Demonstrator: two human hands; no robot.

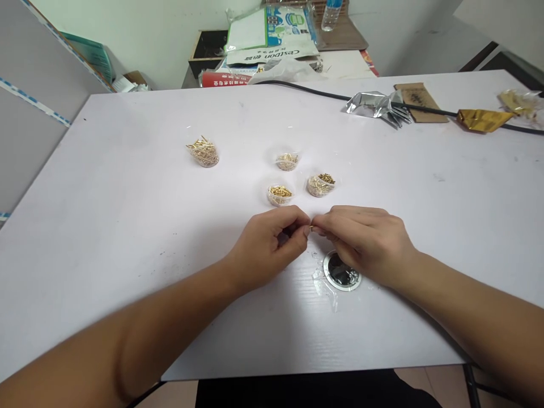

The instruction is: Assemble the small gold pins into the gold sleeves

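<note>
My left hand (pixel 272 241) and my right hand (pixel 361 238) meet fingertip to fingertip over the white table (pixel 127 226). Both are pinched shut. A tiny gold pin (pixel 310 228) shows between the right fingertips; what the left fingers hold is hidden. Just beyond the hands stand three small clear cups of gold pins: one (pixel 280 194) nearest the left hand, one (pixel 321 185) to its right, one (pixel 288 161) farther back. A fourth, fuller cup (pixel 203 152) stands apart at the left.
A round metal-rimmed hole (pixel 341 272) sits in the table under my right wrist. A black cable (pixel 323 93), crumpled silver foil (pixel 378 105), a brown card (pixel 419 102) and gold foil bags (pixel 482 119) lie along the far right edge. Boxes and papers (pixel 272 39) are piled behind the table.
</note>
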